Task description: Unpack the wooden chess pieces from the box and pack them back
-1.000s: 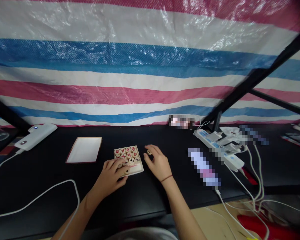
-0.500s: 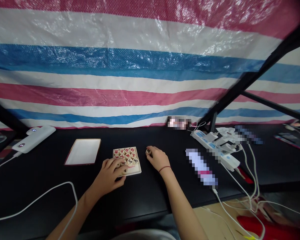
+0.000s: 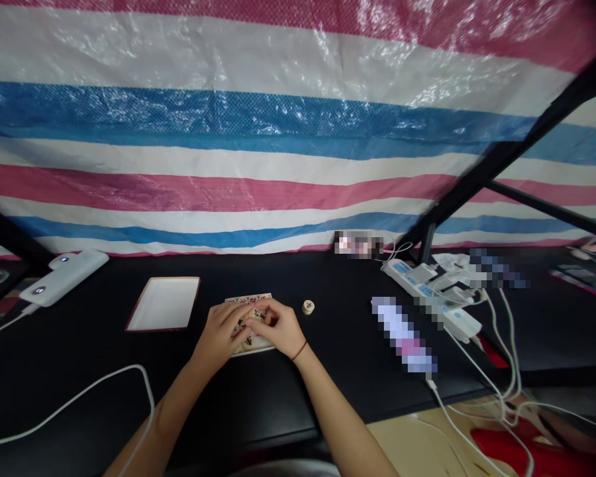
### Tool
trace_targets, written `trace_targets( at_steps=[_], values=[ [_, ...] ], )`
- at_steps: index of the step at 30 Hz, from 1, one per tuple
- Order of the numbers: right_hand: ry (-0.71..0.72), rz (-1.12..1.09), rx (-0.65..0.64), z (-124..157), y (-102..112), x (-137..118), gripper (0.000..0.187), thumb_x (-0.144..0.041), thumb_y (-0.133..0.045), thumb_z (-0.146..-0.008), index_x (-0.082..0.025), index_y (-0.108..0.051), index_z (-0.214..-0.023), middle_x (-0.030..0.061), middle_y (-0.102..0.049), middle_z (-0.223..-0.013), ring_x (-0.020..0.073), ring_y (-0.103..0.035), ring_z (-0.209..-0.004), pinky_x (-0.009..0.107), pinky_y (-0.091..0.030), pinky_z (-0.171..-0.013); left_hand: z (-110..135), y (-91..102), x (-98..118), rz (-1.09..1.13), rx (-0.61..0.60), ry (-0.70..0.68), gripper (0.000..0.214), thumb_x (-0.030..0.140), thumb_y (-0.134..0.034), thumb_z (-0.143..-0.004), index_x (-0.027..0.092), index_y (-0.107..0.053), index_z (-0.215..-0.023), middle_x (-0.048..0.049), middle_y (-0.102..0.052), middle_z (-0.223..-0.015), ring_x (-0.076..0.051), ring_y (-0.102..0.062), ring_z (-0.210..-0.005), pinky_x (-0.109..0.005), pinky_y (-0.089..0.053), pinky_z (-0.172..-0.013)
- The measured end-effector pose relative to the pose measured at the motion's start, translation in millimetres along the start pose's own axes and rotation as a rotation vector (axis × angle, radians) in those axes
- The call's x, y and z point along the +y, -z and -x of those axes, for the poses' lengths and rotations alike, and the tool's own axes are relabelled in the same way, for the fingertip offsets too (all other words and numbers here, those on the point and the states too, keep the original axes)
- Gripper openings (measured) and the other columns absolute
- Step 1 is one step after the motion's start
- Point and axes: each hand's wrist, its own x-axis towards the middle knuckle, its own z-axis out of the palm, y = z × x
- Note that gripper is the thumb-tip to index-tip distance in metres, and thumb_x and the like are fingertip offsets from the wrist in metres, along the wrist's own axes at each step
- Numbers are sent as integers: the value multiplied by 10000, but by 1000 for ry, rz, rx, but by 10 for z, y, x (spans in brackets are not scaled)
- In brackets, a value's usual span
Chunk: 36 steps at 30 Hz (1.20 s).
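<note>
The shallow white box [image 3: 267, 348] holds several round xiangqi pieces with red and black characters, partly covered by both hands. My left hand [image 3: 223, 329] lies over its left side with fingers stretched across the pieces. From the right, my right hand [image 3: 284, 326] reaches over the box, thumb and fingers pinched round a xiangqi piece that they mostly hide. The fingertips of the two hands come close together above the box. One more xiangqi piece [image 3: 308, 307] with a black character rests on the black table, right of the box.
Left of the box is an open white lid [image 3: 165, 303] with a dark red edge. A white power bank [image 3: 67, 278] sits farther left, its cable running forward. To the right are a pixelated phone [image 3: 404, 334] and a power strip [image 3: 430, 298] with plugs. Striped sheeting [image 3: 258, 192] hangs behind.
My right hand has moved left from the table to the box. The xiangqi piece on the table is now uncovered. My left hand has shifted slightly right and up over the box.
</note>
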Motion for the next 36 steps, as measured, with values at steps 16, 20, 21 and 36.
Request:
trace_targets(
  at_steps=[16, 20, 21, 36],
  values=[
    [-8, -36, 263, -43, 280, 98, 351, -468, -679, -717, -180, -610, -906, 12, -624, -784, 36, -384, -442, 186, -330, -402, 20, 124, 180, 164, -39, -80, 100, 278, -606, -863, 214, -625, -788, -5, -695, -913, -149, -626, -888, -325, -442, -859],
    [11, 8, 227, -31, 274, 87, 327, -448, -671, -733, -179, -613, -911, 22, -646, -808, 38, -383, -455, 187, -332, -413, 47, 37, 229, 33, -159, -142, 104, 307, -620, -862, 232, -645, -794, 19, -717, -964, -176, -587, -980, -361, -347, -900],
    [13, 12, 224, -29, 274, 87, 325, -443, -671, -735, -178, -613, -914, 23, -647, -813, 39, -379, -460, 187, -334, -417, 53, 21, 235, 18, -167, -150, 111, 316, -618, -865, 233, -645, -796, 21, -718, -969, -181, -577, -988, -363, -334, -898],
    [0, 44, 182, 10, 269, 80, 324, -445, -674, -740, -180, -607, -914, -59, -493, -577, 56, -348, -454, 187, -303, -415, 95, -13, 257, -47, -185, -134, 115, 344, -605, -865, 251, -655, -819, 12, -707, -881, -198, -553, -942, -403, -300, -906]
  ],
)
